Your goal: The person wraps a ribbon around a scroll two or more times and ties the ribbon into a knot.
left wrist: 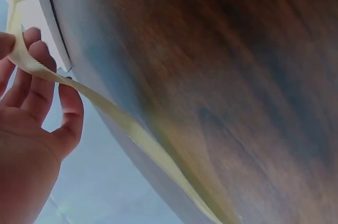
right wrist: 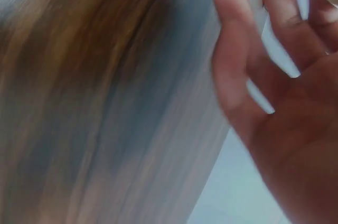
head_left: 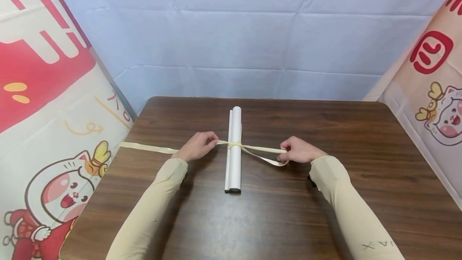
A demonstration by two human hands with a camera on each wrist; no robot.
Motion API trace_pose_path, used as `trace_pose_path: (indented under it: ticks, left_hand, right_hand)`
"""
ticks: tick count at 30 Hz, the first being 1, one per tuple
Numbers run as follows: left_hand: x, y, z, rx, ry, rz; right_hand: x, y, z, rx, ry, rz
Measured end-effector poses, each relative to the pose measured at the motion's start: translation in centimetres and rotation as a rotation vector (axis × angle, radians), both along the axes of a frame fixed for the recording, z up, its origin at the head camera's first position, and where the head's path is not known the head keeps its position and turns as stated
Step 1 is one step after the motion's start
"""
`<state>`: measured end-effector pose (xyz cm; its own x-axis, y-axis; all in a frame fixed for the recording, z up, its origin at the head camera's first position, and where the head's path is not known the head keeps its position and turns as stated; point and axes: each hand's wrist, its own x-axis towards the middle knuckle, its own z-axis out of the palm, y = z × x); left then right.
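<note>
A white roll (head_left: 236,167) lies lengthwise on the brown table, a thinner white rod along its left side. Pale yellow ribbon (head_left: 235,144) is wrapped round its middle. Left of the roll, the left hand (head_left: 196,146) pinches the ribbon between thumb and fingers; in the left wrist view the ribbon (left wrist: 153,147) runs across that hand (left wrist: 31,108) and trails away. To the right, the right hand (head_left: 298,150) pinches a looped length of ribbon stretched from the roll. The right wrist view shows this hand (right wrist: 296,97) with curled fingers, its grip point out of frame.
The brown wooden table (head_left: 274,220) has a far edge near a pale blue cloth backdrop (head_left: 238,43). Printed cloths with cartoon figures hang at left and right. The ribbon's loose tail (head_left: 146,147) reaches the table's left edge.
</note>
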<state>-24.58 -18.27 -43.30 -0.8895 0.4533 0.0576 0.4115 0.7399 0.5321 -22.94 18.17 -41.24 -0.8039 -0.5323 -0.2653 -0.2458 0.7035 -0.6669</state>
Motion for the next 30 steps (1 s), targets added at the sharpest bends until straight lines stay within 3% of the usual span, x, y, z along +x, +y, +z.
trace_pose_path:
  ticks: [9,15,23,30]
  left_hand:
    - [0.5,-0.6,1.1,-0.03,-0.002,0.016]
    - [0.8,-1.1,1.9,-0.049,-0.006,0.02]
    - [0.9,-2.1,1.3,-0.04,-0.015,0.035]
    - [1.0,-2.7,0.9,-0.041,-0.016,0.041]
  right_hand:
    - [0.4,2.6,1.4,0.022,0.043,-0.063]
    - [0.7,4.0,2.0,-0.059,0.031,-0.099]
    - [0.8,5.2,2.0,-0.009,0.055,-0.117]
    - [0.8,6.1,2.0,-0.07,0.015,-0.15]
